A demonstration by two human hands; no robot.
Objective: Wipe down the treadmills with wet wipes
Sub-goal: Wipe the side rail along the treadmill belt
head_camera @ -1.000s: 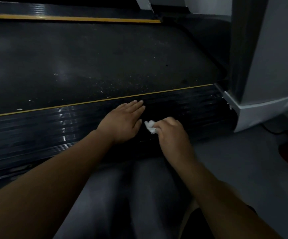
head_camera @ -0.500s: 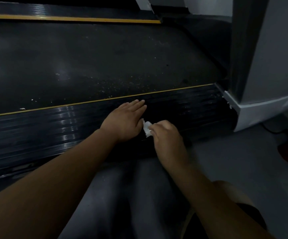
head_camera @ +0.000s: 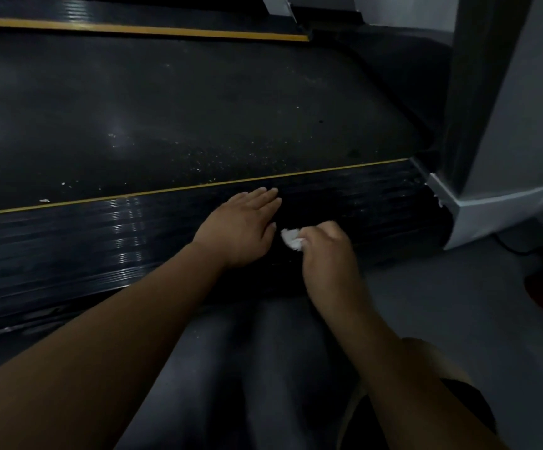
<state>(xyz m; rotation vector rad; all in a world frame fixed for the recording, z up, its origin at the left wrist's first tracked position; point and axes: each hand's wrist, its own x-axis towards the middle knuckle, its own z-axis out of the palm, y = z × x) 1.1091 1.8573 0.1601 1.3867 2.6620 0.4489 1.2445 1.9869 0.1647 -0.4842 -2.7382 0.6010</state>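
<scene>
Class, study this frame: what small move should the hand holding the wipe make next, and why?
Probably slide the crumpled white wet wipe rightward along the glossy black ribbed side rail. The right hand pinches it there; the left hand lies flat just left of it, so only the right stretch is free.

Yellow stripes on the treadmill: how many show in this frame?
2. The near stripe runs along the side rail, just beyond the left hand; the far stripe lies past the belt, near the frame's top. More could lie outside the frame.
</scene>
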